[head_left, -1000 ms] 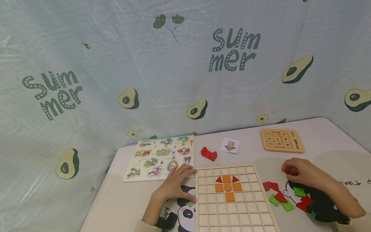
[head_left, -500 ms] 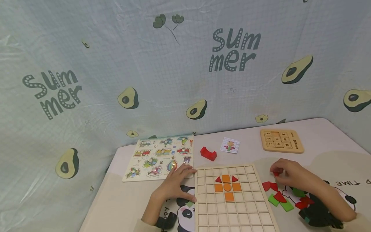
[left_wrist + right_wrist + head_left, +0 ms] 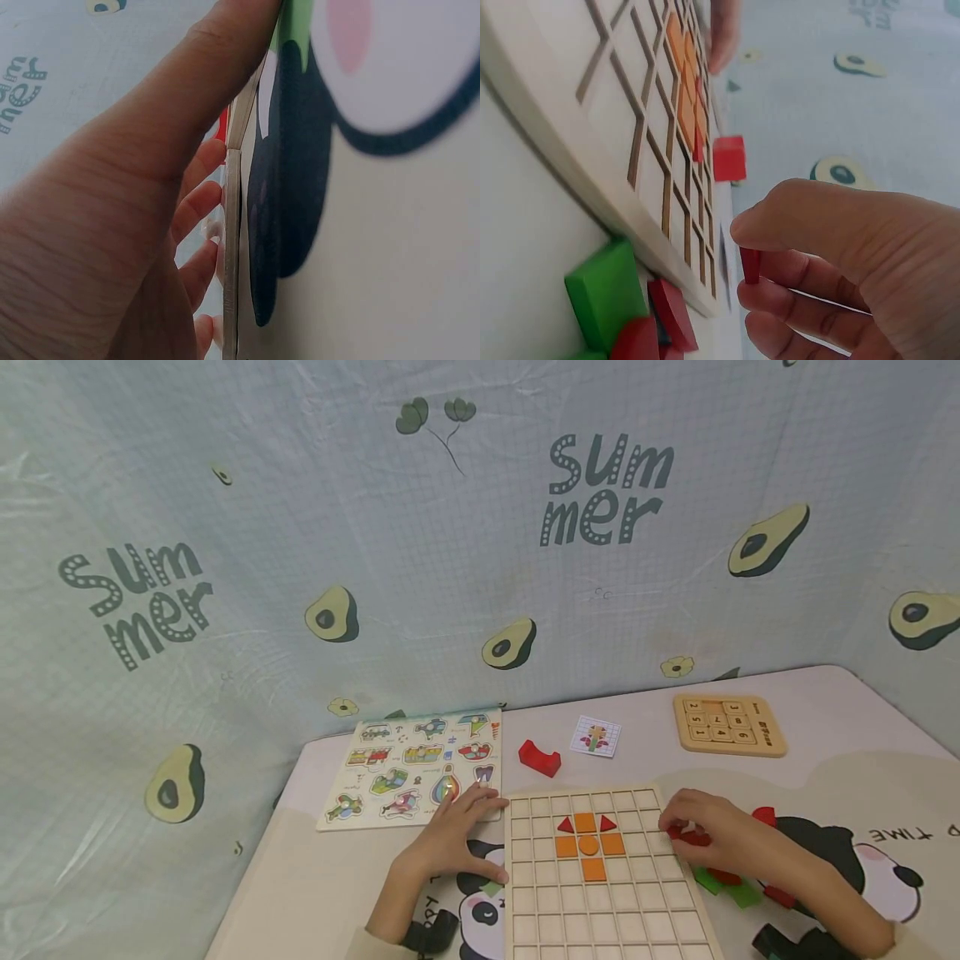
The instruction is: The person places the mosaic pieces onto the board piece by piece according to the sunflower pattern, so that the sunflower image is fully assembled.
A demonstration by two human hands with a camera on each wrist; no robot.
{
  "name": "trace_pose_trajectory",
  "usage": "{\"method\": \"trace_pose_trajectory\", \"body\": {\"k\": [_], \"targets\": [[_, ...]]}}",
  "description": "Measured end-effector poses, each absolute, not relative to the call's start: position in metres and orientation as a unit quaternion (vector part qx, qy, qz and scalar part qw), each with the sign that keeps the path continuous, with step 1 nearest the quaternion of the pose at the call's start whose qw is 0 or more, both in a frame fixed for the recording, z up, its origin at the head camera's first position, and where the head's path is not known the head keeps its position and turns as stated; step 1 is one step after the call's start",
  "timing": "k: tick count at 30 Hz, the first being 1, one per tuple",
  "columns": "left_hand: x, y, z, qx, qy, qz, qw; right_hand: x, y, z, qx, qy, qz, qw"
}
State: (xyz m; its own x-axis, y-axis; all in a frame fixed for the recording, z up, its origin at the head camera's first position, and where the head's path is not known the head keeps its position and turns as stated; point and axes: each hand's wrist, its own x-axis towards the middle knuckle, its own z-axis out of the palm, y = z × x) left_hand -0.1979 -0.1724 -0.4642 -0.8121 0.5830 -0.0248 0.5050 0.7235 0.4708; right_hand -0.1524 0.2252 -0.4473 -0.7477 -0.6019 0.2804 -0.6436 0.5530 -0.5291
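Observation:
A wooden grid board lies before me. Orange squares, one orange disc and two red triangles sit in its cells. My left hand rests at the board's left edge, thumb and fingers spread along it and loosely bent. Just beyond the board's right edge, my right hand pinches a small red piece between thumb and fingers; its full shape is hidden. Beneath that hand lie loose green pieces and red pieces, partly covered by it.
Behind the left hand lies a vehicle picture puzzle. A red notched block and a pattern card lie beyond the board. At the back right is a wooden number puzzle. A patterned curtain hangs behind the table.
My right hand has moved left with the red piece, from over the table at the right to the board's right edge. The left hand has stayed where it was.

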Motion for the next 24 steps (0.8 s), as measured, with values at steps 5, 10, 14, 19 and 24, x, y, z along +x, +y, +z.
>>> {"method": "trace_pose_trajectory", "body": {"k": [5,10,14,19,24], "targets": [[-0.198,-0.173,-0.465,0.295,0.924,0.227,0.086,-0.150,0.217,-0.452,0.396,-0.853,0.334,0.056],[-0.198,-0.173,-0.464,0.296,0.924,0.227,0.084,-0.146,0.206,-0.457,0.409,-0.841,0.352,0.041],[-0.198,-0.173,-0.464,0.296,0.924,0.227,0.084,-0.142,0.197,-0.460,0.406,-0.841,0.358,0.019],[-0.199,-0.173,-0.464,0.297,0.924,0.227,0.082,-0.137,0.186,-0.465,0.393,-0.843,0.367,-0.007],[-0.199,-0.172,-0.465,0.294,0.926,0.219,0.084,-0.137,0.181,-0.471,0.409,-0.837,0.365,0.010]]}}
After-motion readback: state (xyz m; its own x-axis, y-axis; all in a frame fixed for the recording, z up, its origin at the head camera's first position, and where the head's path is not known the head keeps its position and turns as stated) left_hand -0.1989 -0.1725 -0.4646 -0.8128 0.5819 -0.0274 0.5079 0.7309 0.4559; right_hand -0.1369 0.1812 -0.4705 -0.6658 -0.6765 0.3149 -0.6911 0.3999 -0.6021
